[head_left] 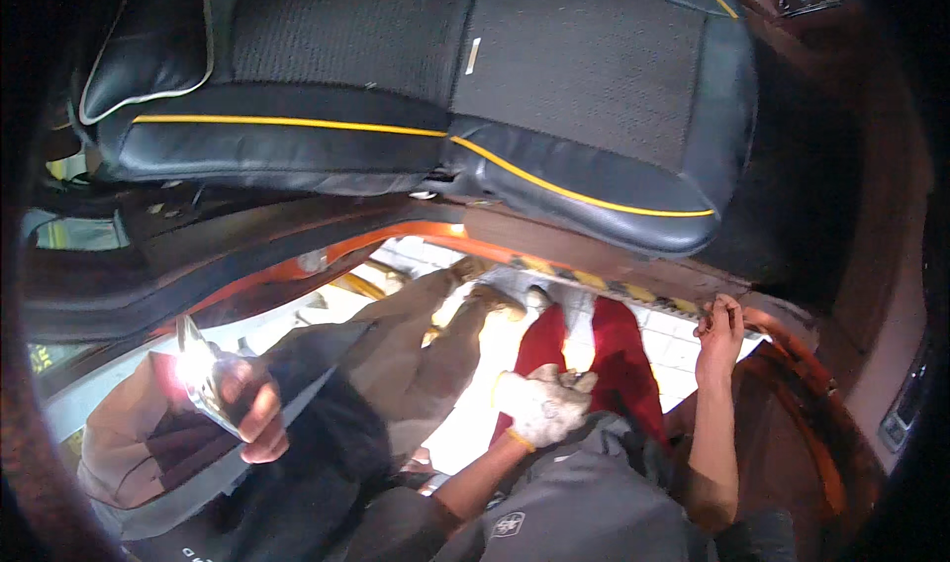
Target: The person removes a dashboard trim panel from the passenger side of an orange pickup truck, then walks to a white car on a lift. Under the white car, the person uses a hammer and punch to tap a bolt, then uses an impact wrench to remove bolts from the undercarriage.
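Observation:
My left hand point(542, 407), in a whitish work glove with soiled fingers, is closed in front of my red trousers point(628, 359). Something small and dark may be between its fingertips, too small to name. Bare and raised, my right hand point(720, 332) is beside the orange door frame point(777, 332) on the right, its fingers bent and closed. Whether they pinch anything does not show. Ahead of both hands is a vehicle's black seat point(584, 77) with yellow piping, above a brown sill point(554, 228).
At the left, another person's hand point(262, 423) holds a shining light point(196, 369). That person's brown trousers point(421, 339) are close to my left arm. Yellow-and-black striped tape point(584, 277) runs along the sill. A brown door panel point(752, 433) stands at my right.

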